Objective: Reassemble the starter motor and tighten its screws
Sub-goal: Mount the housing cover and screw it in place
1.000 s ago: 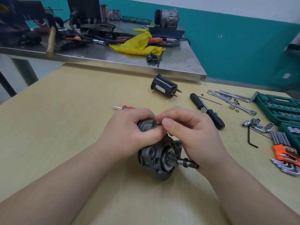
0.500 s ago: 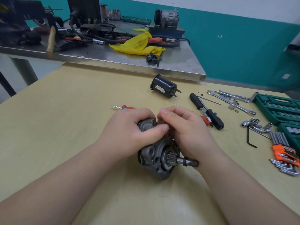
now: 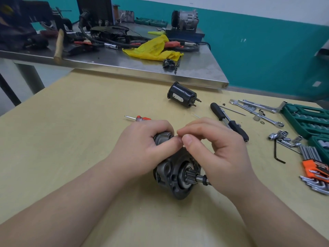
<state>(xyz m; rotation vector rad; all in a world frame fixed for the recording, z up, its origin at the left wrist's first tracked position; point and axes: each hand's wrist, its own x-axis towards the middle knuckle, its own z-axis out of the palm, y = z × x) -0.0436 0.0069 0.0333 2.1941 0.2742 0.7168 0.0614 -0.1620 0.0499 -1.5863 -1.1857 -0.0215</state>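
Observation:
The grey starter motor housing [image 3: 175, 177] lies on the wooden table [image 3: 85, 122], its pinion gear and shaft [image 3: 195, 177] pointing toward me and right. My left hand [image 3: 146, 148] grips the upper part of the housing. My right hand [image 3: 217, 148] hovers over the top, thumb and forefinger pinching a small part, likely a screw, at the housing's upper end; the part itself is mostly hidden by my fingertips. A black cylindrical motor body [image 3: 183, 96] lies apart, farther back on the table.
A black-handled ratchet [image 3: 229, 122] and a red screwdriver [image 3: 140, 118] lie just behind my hands. Wrenches [image 3: 256, 111], loose sockets [image 3: 283, 137], hex keys [image 3: 315, 168] and a green socket case [image 3: 306, 118] crowd the right side. A cluttered steel bench [image 3: 178, 68] stands behind.
My right hand slid down over the housing top, then lifted back with thumb and forefinger pinched at the upper end. My left hand and the housing stayed put.

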